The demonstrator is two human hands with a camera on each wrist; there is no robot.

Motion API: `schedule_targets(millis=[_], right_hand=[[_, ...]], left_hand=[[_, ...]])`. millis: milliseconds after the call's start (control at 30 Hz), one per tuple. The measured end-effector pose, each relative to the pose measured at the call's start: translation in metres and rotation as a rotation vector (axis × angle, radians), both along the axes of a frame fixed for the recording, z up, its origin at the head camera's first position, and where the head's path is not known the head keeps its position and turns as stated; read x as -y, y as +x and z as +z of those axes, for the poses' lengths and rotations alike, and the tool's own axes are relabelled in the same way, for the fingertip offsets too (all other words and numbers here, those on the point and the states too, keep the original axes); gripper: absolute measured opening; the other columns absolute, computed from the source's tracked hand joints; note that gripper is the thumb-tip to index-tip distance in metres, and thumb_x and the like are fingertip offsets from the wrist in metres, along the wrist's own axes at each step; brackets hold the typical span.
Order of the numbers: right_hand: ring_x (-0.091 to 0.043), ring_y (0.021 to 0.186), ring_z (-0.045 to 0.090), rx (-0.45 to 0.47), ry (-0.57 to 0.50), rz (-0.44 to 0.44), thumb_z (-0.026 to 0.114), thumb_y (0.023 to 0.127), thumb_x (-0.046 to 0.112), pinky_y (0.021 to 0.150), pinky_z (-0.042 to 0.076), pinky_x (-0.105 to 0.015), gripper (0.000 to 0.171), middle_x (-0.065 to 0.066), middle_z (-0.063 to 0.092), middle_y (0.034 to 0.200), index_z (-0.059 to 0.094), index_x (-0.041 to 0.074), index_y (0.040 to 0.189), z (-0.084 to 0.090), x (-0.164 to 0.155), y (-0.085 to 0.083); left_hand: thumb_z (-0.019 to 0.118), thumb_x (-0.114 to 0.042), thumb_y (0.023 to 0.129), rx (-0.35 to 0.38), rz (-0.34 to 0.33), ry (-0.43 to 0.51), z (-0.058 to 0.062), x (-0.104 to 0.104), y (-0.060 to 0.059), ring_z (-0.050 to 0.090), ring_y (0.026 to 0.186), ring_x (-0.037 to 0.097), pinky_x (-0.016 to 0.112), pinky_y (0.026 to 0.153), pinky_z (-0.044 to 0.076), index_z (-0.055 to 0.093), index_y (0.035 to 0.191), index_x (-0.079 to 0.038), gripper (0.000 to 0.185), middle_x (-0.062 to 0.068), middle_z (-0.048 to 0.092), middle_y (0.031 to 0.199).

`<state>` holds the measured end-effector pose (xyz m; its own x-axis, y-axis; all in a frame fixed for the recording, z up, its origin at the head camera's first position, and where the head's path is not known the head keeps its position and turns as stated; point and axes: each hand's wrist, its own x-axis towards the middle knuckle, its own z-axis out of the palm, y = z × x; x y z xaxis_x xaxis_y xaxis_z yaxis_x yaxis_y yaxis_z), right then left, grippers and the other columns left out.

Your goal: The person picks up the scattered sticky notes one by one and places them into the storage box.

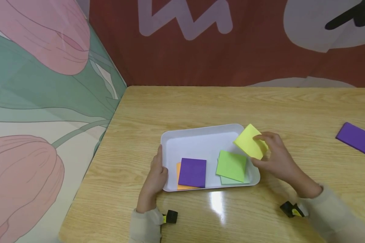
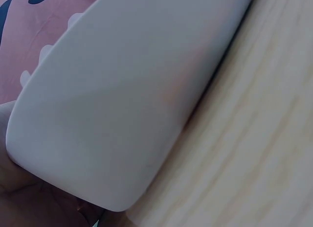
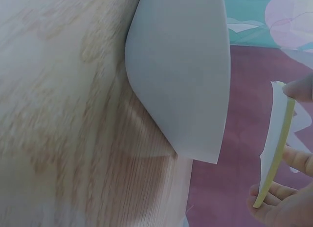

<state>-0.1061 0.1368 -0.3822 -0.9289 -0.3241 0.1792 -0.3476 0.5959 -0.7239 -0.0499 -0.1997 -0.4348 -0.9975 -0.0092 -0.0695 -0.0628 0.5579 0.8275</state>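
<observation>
A white tray (image 1: 197, 141) lies on the table, and my left hand (image 1: 154, 173) holds its left end; the left wrist view shows the tray's outer wall (image 2: 112, 104) with part of that hand (image 2: 29, 192) at the corner. Between thumb and fingers, my right hand (image 1: 276, 157) pinches a yellow sticky note pad (image 1: 248, 141), tilted above the tray's right end. From the right wrist, the pad (image 3: 276, 148) appears edge-on with a white underside. Inside the tray, a purple pad (image 1: 192, 172) overlaps an orange one (image 1: 179, 186), and a green pad (image 1: 232, 166) partly covers a pale green one (image 1: 231, 181).
Another purple pad (image 1: 356, 137) lies on the wooden table (image 1: 307, 111) at the far right. A red patterned wall (image 1: 255, 60) stands behind the table, and a flowered wall (image 1: 33, 118) runs along its left side.
</observation>
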Motion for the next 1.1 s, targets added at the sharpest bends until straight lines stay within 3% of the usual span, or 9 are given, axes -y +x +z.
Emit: schedule_targets(millis=[400, 633, 1100], right_hand=[[-0.040, 0.106, 0.030, 0.030, -0.011, 0.045, 0.071, 0.063, 0.007, 0.078, 0.028, -0.056, 0.055, -0.023, 0.031, 0.116, 0.047, -0.004, 0.110, -0.001, 0.008, 0.002], [-0.038, 0.105, 0.032, 0.008, -0.001, 0.054, 0.071, 0.062, 0.006, 0.072, 0.033, -0.047, 0.054, -0.023, 0.033, 0.116, 0.048, -0.003, 0.109, -0.005, 0.012, 0.003], [-0.039, 0.106, 0.032, 0.017, 0.003, 0.092, 0.072, 0.062, 0.006, 0.079, 0.031, -0.057, 0.054, -0.023, 0.033, 0.115, 0.048, -0.003, 0.109, -0.010, 0.017, 0.007]], left_hand=[[0.031, 0.011, 0.075, -0.014, -0.002, 0.001, -0.001, 0.000, 0.000, 0.015, 0.121, 0.032, 0.045, 0.100, 0.013, 0.001, 0.137, 0.001, 0.070, 0.027, 0.015, 0.134], [0.030, 0.011, 0.075, -0.017, -0.005, 0.003, -0.001, 0.000, 0.000, 0.016, 0.121, 0.033, 0.045, 0.100, 0.013, 0.000, 0.137, 0.001, 0.069, 0.027, 0.016, 0.133], [0.031, 0.011, 0.075, -0.023, -0.011, -0.004, -0.001, 0.001, -0.001, 0.016, 0.120, 0.034, 0.046, 0.099, 0.013, 0.001, 0.137, 0.002, 0.069, 0.028, 0.017, 0.132]])
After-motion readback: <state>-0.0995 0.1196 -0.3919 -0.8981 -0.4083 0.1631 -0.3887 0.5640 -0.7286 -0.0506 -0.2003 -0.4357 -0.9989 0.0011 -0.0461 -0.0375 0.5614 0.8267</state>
